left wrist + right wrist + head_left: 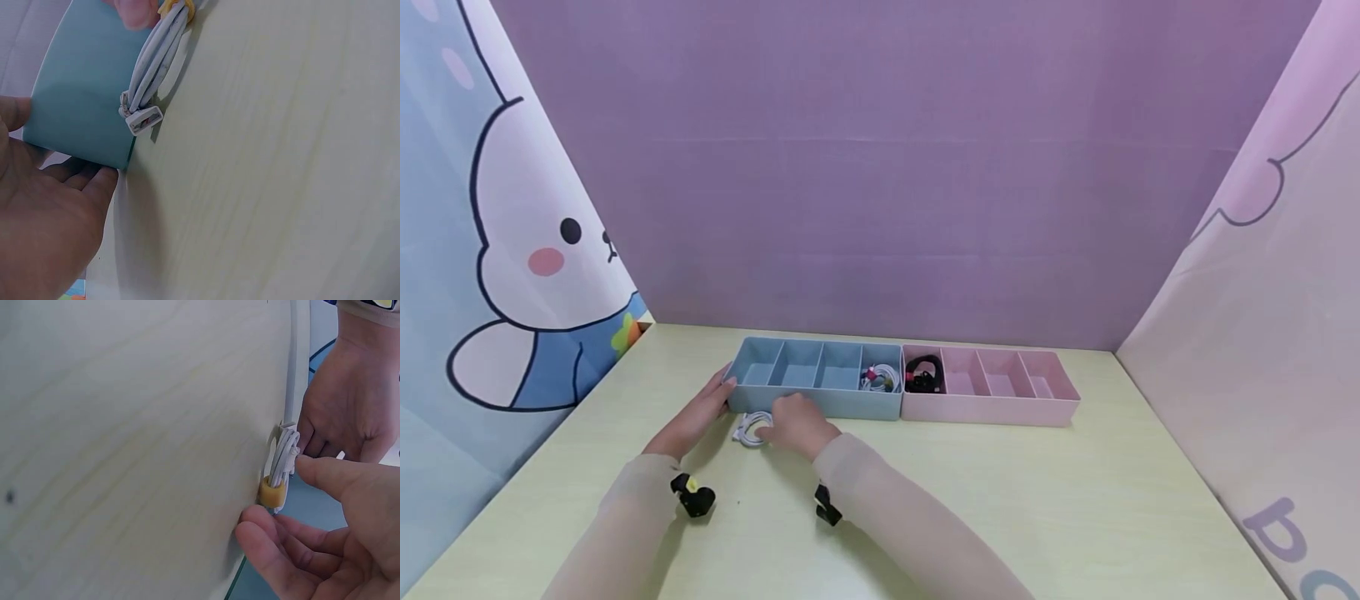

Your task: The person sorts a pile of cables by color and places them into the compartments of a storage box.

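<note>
In the head view a coiled white cable is in front of the left end of a blue divided box. My right hand has its thumb and fingertips at this coil; the right wrist view shows the thumb against the white cable beside its yellow band. A flat connector hangs at the coil's end in the left wrist view. My left hand holds the box's left end, thumb at the rim and fingers along the end wall.
A pink divided box adjoins the blue one on the right. Another white cable lies in the blue box's rightmost compartment. In the pink box's leftmost compartment sits a black cable. A purple backdrop stands behind the table.
</note>
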A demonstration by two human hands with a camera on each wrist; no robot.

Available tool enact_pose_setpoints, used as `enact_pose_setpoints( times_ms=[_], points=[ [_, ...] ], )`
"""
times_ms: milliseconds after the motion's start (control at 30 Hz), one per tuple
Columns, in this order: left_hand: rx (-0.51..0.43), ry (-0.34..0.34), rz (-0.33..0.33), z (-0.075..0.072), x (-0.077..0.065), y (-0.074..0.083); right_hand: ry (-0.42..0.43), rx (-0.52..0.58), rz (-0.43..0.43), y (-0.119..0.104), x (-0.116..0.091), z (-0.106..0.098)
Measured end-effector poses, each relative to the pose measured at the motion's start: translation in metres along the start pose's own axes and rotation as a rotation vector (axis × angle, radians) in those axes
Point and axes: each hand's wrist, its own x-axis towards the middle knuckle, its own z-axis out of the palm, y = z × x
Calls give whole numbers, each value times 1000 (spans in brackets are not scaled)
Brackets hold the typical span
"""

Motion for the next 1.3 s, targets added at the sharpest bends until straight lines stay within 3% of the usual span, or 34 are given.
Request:
enact_pose_setpoints(
  times_ms=[200,333,500,800,1300],
  points=[
    [6,-2,-3,0,1,-1,7,-33,-2,0,2,1],
    [-2,-3,5,-1,3,-3,-12,11,11,3,2,1],
    [3,4,5,-1,3,-3,-49,131,32,10,3,1],
    [9,6,5,0,0,-1,-57,471,32,19,-4,-1],
    [-4,2,36,-1,0,-3,-14,602,20,19,-6,0]
  ],
)
